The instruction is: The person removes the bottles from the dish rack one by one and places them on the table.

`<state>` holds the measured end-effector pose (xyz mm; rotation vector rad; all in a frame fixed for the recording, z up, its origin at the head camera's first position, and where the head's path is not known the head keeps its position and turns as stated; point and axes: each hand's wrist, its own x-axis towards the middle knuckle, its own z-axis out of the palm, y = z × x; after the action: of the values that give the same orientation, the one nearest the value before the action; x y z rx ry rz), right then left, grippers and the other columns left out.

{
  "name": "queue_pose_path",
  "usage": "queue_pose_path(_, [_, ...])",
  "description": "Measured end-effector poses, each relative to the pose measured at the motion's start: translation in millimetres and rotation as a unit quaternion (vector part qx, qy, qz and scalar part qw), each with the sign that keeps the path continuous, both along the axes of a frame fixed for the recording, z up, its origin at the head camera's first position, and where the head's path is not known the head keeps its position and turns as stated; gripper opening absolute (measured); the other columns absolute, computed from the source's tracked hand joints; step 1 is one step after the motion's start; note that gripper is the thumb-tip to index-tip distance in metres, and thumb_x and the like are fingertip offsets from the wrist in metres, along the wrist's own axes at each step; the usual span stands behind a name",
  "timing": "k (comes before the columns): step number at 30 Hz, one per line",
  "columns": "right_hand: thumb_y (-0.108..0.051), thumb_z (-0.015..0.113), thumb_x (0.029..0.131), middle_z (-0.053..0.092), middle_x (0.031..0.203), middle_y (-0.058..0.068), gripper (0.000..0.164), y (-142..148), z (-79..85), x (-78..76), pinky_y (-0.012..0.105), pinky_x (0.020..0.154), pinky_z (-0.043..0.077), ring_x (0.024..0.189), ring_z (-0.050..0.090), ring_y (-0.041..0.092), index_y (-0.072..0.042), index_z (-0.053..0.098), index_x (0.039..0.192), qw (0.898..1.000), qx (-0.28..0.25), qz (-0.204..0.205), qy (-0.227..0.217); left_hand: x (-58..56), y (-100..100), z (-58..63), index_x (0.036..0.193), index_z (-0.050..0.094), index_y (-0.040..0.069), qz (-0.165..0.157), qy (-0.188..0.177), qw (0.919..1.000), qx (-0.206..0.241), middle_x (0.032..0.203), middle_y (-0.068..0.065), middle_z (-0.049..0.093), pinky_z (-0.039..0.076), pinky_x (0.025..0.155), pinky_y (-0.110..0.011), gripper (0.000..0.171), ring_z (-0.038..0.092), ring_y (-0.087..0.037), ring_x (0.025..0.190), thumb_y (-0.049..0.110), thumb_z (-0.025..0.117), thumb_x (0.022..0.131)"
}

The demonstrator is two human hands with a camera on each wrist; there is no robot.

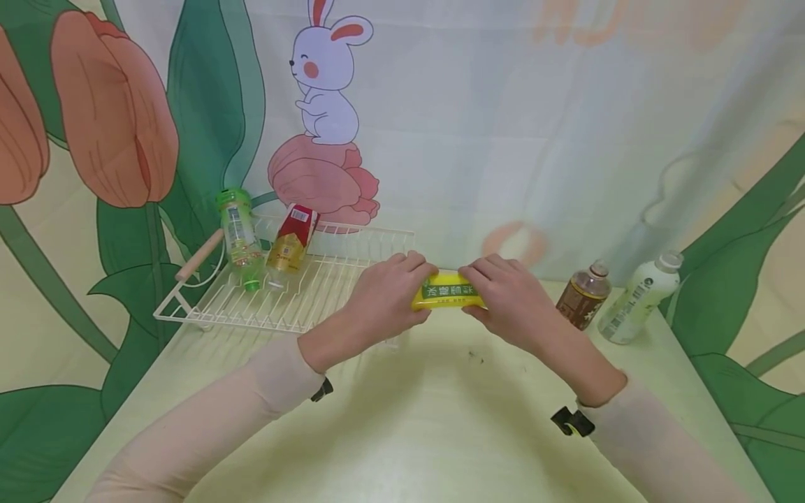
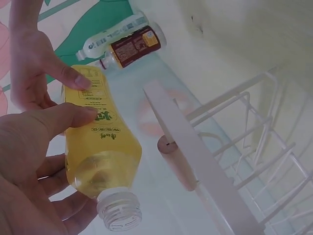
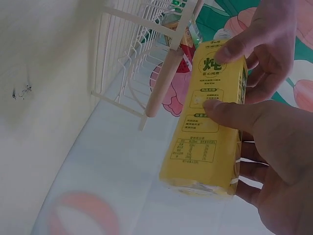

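Both hands hold a yellow-labelled plastic drink bottle (image 1: 448, 290) lying sideways above the table. My left hand (image 1: 386, 297) grips its neck end, thumb across the label in the left wrist view. The uncapped clear mouth (image 2: 120, 215) juts out past that hand. At the base end, my right hand (image 1: 512, 297) grips the bottle, its thumb on the printed side in the right wrist view. To the left stands a white wire rack (image 2: 201, 156) with a wooden handle (image 3: 165, 83). A green-capped clear bottle (image 1: 239, 230) and a red-and-gold bottle (image 1: 293, 237) lean neck-down in it.
Right of the hands, an uncapped brown-labelled bottle (image 1: 581, 300) and a pale green bottle (image 1: 638, 304) stand on the table (image 1: 440, 433). A printed curtain (image 1: 465, 126) with a rabbit and tulips hangs behind. Small dark marks (image 1: 476, 357) show on the tabletop.
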<state>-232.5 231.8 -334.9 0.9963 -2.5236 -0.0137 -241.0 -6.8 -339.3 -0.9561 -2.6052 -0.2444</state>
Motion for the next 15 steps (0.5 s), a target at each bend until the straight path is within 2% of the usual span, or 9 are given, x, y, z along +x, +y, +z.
queue_pose_path(3, [-0.024,0.097,0.079,0.07,0.119,0.01,0.064,-1,0.3,0.3,0.046,0.09,0.056,0.109,0.062,0.03,-0.003,0.066,0.13,1.0,0.009,-0.001,0.003,-1.5,-2,0.5,0.136,0.067,0.013,-0.004,-0.022,0.9998,0.0,0.126,-0.001,0.067,0.057,0.081,-0.027,0.059,0.061,-0.018,0.101,0.033,0.089,0.086])
queue_pose_path(6, [-0.025,0.097,0.079,0.07,0.119,0.011,0.064,0,0.2,-0.5,0.046,0.088,0.056,0.11,0.062,0.03,-0.002,0.066,0.13,1.0,0.009,-0.004,-0.006,-6.1,-7,3.4,0.141,0.063,0.014,-0.016,-0.06,0.9981,0.002,0.13,-0.001,0.066,0.058,0.082,-0.028,0.066,0.061,-0.018,0.105,0.035,0.091,0.086])
queue_pose_path(9, [-0.024,0.096,0.08,0.069,0.12,0.011,0.064,3,0.4,-2.4,0.047,0.089,0.056,0.112,0.062,0.031,-0.002,0.065,0.131,1.0,0.008,-0.009,-0.016,-12.9,-15,8.9,0.148,0.058,0.016,-0.027,-0.107,0.9938,0.011,0.14,-0.001,0.063,0.059,0.091,-0.03,0.075,0.062,-0.018,0.117,0.039,0.091,0.085])
queue_pose_path(12, [-0.022,0.095,0.081,0.068,0.122,0.011,0.063,7,0.9,-5.5,0.048,0.091,0.055,0.114,0.061,0.031,-0.003,0.065,0.132,1.0,0.006,-0.018,-0.025,-19.5,-26,15.8,0.154,0.053,0.019,-0.025,-0.15,0.9877,0.035,0.15,-0.002,0.058,0.055,0.105,-0.039,0.083,0.057,-0.021,0.132,0.04,0.091,0.084])
queue_pose_path(15, [-0.019,0.094,0.082,0.066,0.122,0.011,0.061,13,1.8,-8.1,0.049,0.093,0.054,0.114,0.06,0.031,-0.003,0.064,0.133,0.999,-0.006,-0.031,-0.039,-24.3,-41,23.1,0.159,0.048,0.021,-0.012,-0.17,0.9833,0.064,0.153,-0.002,0.056,0.052,0.109,-0.045,0.09,0.053,-0.023,0.139,0.044,0.092,0.083])
